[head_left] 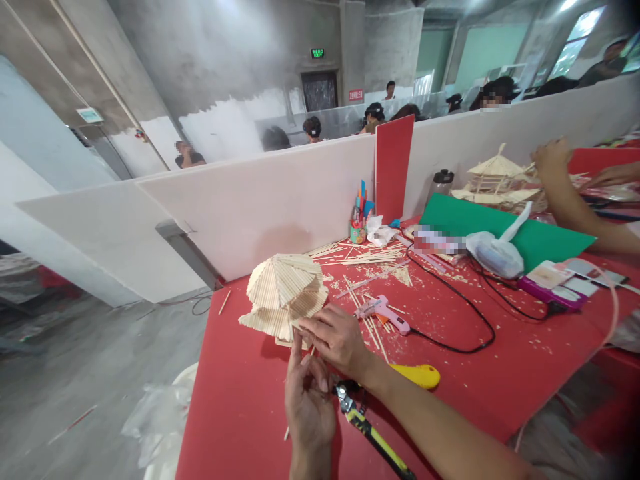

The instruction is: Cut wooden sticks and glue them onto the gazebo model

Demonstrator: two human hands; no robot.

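Note:
A small pavilion model [286, 287] made of pale wooden sticks, with two tiers of roof, stands near the left side of the red table. At the front edge of its lower roof, my right hand [343, 339] is closed, thumb and fingertips pressed against the model. Just below, my left hand [311, 393] points its index finger up to the same edge while the other fingers curl together; what they pinch is hidden. Yellow-and-black cutting pliers [373, 433] lie beside my left hand. A yellow-handled tool [417, 375] lies partly behind my right forearm.
A pink glue gun [384, 312] with a black cable lies right of the model. Loose sticks [367, 257] and shavings are scattered behind. A pen cup [358, 231] stands by the white partition [300, 200]. Another person's arm [565, 190] is at the right, near a second stick model [497, 177].

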